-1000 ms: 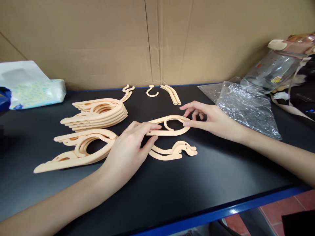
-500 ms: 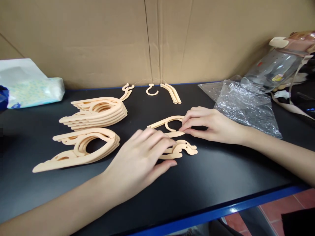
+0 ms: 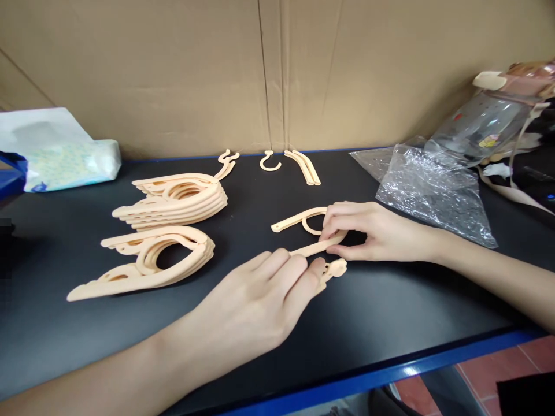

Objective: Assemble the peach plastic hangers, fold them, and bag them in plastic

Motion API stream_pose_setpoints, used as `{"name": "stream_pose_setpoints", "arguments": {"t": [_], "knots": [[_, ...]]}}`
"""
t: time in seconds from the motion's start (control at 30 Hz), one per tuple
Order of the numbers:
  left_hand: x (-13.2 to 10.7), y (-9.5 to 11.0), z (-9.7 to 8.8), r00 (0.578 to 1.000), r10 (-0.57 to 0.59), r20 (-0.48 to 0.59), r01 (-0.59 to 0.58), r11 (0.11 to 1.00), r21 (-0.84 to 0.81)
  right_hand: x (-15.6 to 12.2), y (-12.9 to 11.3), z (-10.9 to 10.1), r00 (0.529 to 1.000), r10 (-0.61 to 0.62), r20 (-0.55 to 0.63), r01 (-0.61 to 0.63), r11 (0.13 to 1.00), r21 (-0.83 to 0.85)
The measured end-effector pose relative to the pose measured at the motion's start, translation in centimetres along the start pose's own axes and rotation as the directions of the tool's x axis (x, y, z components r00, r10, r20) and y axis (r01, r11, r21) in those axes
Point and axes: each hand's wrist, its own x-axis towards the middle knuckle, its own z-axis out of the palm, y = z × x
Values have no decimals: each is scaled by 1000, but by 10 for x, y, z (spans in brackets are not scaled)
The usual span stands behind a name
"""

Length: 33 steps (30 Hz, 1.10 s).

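My right hand (image 3: 372,232) pinches the right end of a peach plastic hanger piece (image 3: 299,220) that lies on the black table (image 3: 390,294). Over a second peach piece (image 3: 337,268) lies my left hand (image 3: 260,300), fingers together and curled on it; only that piece's right tip shows. Two stacks of folded peach hangers sit to the left: a far stack (image 3: 173,202) and a near stack (image 3: 151,257).
A loose hook (image 3: 269,162) and some thin peach strips (image 3: 303,166) lie by the cardboard wall (image 3: 260,69). Crumpled clear plastic bags (image 3: 429,185) are at the right, a tissue pack (image 3: 69,164) at the far left. The table has a blue front edge (image 3: 390,375).
My left hand let go of the upper hanger piece and moved down and right onto the lower one. My right hand closed on the upper piece's right end.
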Motion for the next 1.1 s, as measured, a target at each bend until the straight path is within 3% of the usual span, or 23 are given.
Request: {"name": "stream_pose_setpoints", "arguments": {"t": [0.17,0.4,0.47,0.53,0.63,0.8,1.1], "knots": [[-1,-6,-2,961,-275,22,276,957,-91,1,0,0,996,91,-17,-88,986,143],[-2,-12,-3,830,-541,136,547,837,-7,-1,1,-4,982,181,44,-186,960,208],[-1,-13,-3,820,-542,184,552,834,-1,-2,2,-4,981,189,52,-196,954,229],[0,-13,-2,839,-506,199,523,852,-36,-2,3,-3,979,195,55,-202,949,243],[1,-13,-1,867,-471,165,487,870,-76,-1,3,-4,973,216,84,-231,930,285],[-3,-13,6,868,-465,176,493,849,-189,-1,5,-7,957,245,157,-288,876,388],[-7,-7,12,885,-428,186,459,868,-188,2,1,-4,936,271,224,-349,796,495]]}}
